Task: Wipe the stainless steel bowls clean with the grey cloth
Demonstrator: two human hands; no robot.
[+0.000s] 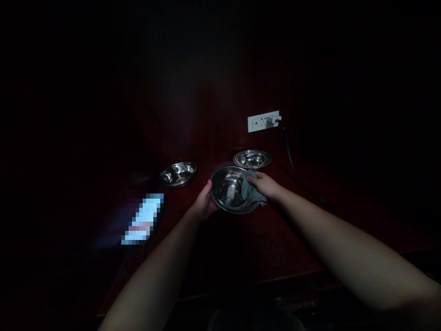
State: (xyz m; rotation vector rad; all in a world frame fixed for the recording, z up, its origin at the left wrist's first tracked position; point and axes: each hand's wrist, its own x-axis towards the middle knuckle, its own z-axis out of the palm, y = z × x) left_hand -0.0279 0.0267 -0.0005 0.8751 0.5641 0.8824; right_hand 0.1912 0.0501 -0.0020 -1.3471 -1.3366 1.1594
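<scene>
We hold the metal bowl (227, 193) between the left fingers (208, 186), clamped on its rim, and the right fingers (254, 181), which grip a grey cloth (252, 192) against the bowl's right side, over the desk (255, 248).

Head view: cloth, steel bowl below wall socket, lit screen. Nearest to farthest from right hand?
1. Cloth: in the right hand, against the held bowl.
2. Steel bowl: just beyond the hand, below the wall socket.
3. Lit screen: far left, pixelated.
</scene>
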